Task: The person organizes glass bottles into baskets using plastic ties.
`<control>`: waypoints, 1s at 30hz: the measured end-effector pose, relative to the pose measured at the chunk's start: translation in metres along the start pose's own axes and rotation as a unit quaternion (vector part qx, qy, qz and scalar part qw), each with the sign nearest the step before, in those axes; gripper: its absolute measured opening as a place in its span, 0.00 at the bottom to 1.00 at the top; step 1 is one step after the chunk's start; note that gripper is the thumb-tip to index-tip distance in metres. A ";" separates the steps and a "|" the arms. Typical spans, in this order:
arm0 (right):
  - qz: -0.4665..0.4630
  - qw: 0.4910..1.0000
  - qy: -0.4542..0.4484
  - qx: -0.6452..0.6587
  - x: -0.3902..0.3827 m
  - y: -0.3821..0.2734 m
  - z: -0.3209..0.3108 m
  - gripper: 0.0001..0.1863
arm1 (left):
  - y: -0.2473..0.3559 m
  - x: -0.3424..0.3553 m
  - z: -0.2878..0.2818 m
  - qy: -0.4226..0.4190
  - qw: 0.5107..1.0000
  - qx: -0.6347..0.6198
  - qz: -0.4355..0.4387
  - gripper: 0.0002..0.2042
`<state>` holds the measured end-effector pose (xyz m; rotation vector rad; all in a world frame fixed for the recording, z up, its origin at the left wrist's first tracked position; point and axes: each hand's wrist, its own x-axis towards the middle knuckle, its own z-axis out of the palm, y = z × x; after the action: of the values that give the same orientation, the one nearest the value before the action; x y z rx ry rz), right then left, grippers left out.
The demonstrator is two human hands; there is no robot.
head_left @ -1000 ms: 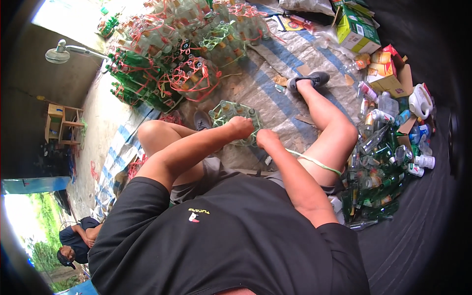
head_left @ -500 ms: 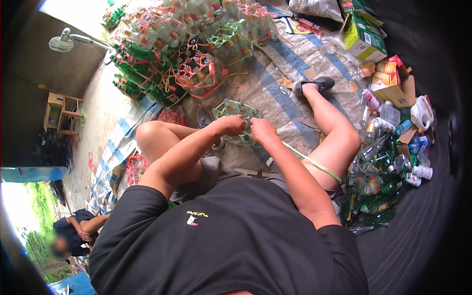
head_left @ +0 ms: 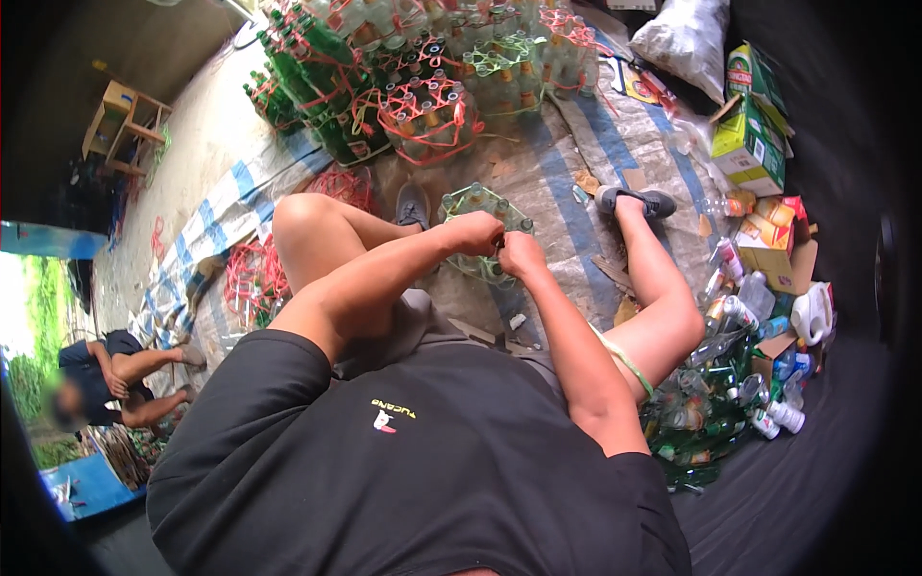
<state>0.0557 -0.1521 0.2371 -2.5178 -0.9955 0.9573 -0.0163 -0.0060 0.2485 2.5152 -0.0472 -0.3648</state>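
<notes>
Between my bent legs stands a cluster of clear glass bottles [head_left: 473,200], bound with pale green plastic twine. My left hand [head_left: 477,233] is a closed fist over its near side, pinching the twine. Right beside it, almost touching, my right hand [head_left: 521,253] is closed on the same twine. The stretch between my fingers is mostly hidden by the fists. A loose length of green twine [head_left: 629,365] lies across my right thigh. Both hands cover part of the bottles.
Tied bundles of clear bottles [head_left: 427,120] and green bottles [head_left: 312,67] stand at the back. Loose bottles and cans [head_left: 711,403] pile up at right, near cardboard boxes [head_left: 773,240]. Red twine [head_left: 254,278] lies at left. Another person [head_left: 110,379] sits at far left.
The view has shifted, so the scene sits further right and the back bundles higher. My hands stay close together over the bottles, fists still closed.
</notes>
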 end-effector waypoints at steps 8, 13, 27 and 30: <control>-0.030 0.999 0.013 -0.025 -0.027 -0.006 -0.023 0.13 | 0.013 -0.008 0.010 0.015 0.987 -0.142 -0.069 0.12; -0.004 0.998 0.054 -0.030 -0.026 -0.005 -0.021 0.12 | -0.002 0.005 0.014 -0.018 0.979 -0.196 -0.050 0.15; -0.037 0.992 0.068 -0.095 -0.012 -0.007 -0.005 0.13 | 0.024 -0.011 -0.004 0.034 0.990 -0.006 -0.139 0.12; -0.046 0.991 0.074 -0.104 -0.015 -0.014 -0.007 0.12 | 0.021 -0.015 0.004 0.101 0.984 0.009 -0.146 0.11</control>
<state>0.0450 -0.1523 0.2559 -2.6362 -1.2085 0.6602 -0.0307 -0.0242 0.2609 2.5667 0.4025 -0.2238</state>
